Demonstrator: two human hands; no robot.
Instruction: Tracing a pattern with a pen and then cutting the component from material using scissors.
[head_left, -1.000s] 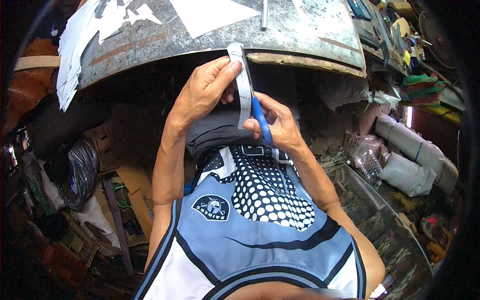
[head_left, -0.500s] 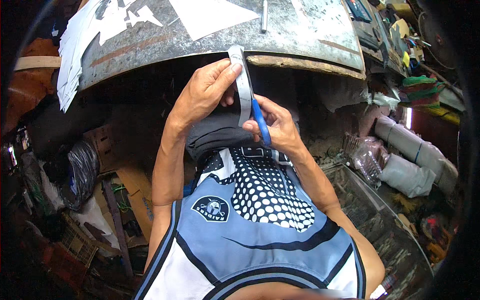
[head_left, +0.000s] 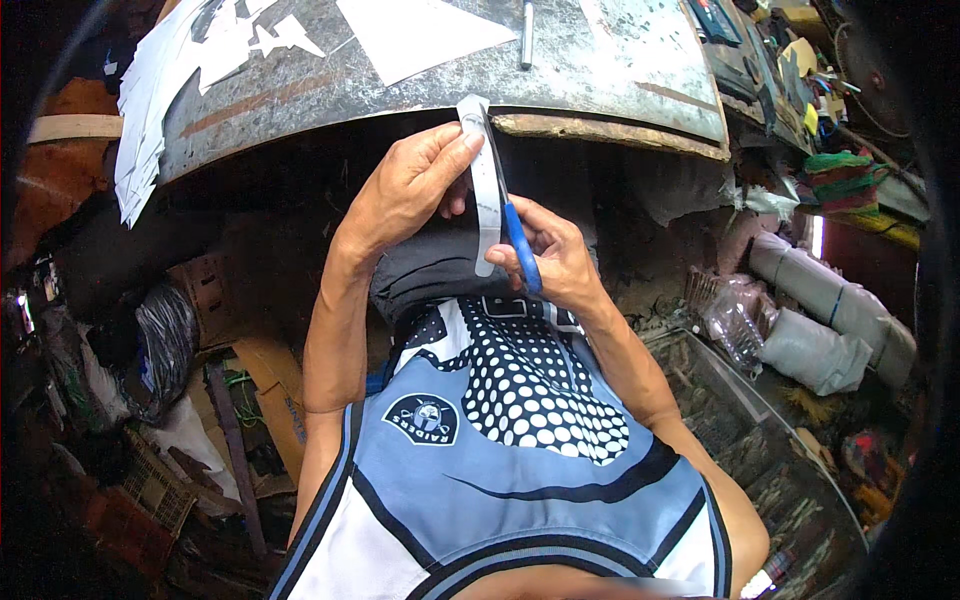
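My left hand (head_left: 425, 180) pinches a narrow white strip (head_left: 487, 205), which looks like paper or thin card, near its upper end. The strip hangs down in front of my lap, just off the near edge of the worktable (head_left: 430, 82). In my right hand (head_left: 557, 255) is a pair of scissors (head_left: 522, 245) with blue handles, blades pointing up. The blades run along the right side of the strip, close to its upper end. My right thumb lies beside the lower part of the strip; I cannot tell whether it touches.
On the worktable lie a large white sheet (head_left: 425, 35), a pen-like silver rod (head_left: 527, 35) and a heap of paper offcuts (head_left: 165, 90) at the left. Tools and scraps crowd the far right. Wrapped rolls (head_left: 815, 350) lie at right, a black plastic bag (head_left: 165, 345) at left.
The strip's lower end hangs a little lower and straighter, its tip now showing below my right thumb. Both hands stay almost in place.
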